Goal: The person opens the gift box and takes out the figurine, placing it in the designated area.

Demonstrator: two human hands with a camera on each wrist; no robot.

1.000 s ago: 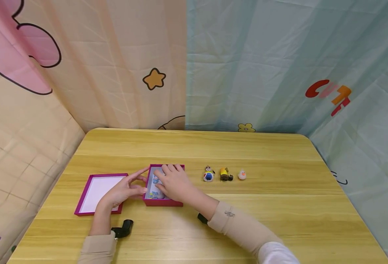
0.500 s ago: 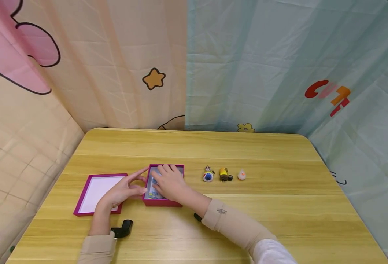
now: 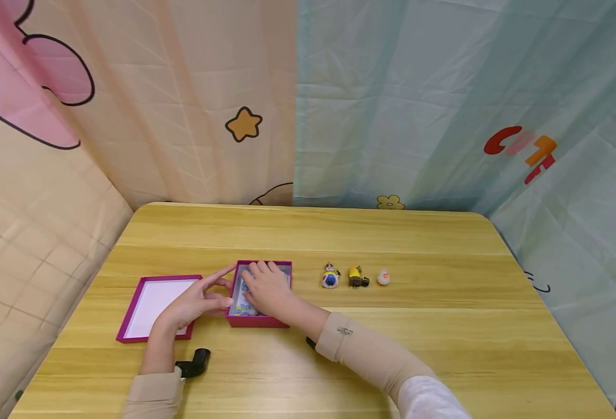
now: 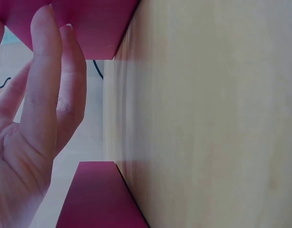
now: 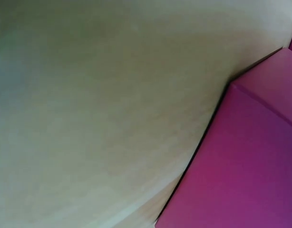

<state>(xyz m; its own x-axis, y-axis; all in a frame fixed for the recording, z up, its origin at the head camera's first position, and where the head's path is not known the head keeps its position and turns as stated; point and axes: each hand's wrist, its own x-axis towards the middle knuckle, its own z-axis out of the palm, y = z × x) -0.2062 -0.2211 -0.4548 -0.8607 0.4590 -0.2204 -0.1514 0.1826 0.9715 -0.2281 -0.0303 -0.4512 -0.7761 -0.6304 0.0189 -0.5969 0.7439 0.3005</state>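
Observation:
An uncovered magenta box (image 3: 259,322) stands on the table, with small blue and yellow items (image 3: 245,309) partly visible inside. My left hand (image 3: 195,304) touches the box's left wall with extended fingers; in the left wrist view those fingers (image 4: 43,80) lie against the magenta side. My right hand (image 3: 270,291) reaches down into the box from the right, its back towards the head camera. It covers much of the inside, and its fingertips and anything under the palm are hidden. The right wrist view has the box wall (image 5: 241,161) but not the hand.
Left of the box lies its magenta lid (image 3: 163,297), white inside up, partly behind the left wrist. To the right stand a crowned figurine (image 3: 331,276), a yellow and brown figurine (image 3: 356,277) and a white duck figurine (image 3: 383,277) in a row. Curtains hang behind the table.
My right hand has shifted slightly left and deeper over the box, its forearm following. The left hand, the lid and the three figurines on the table have stayed put.

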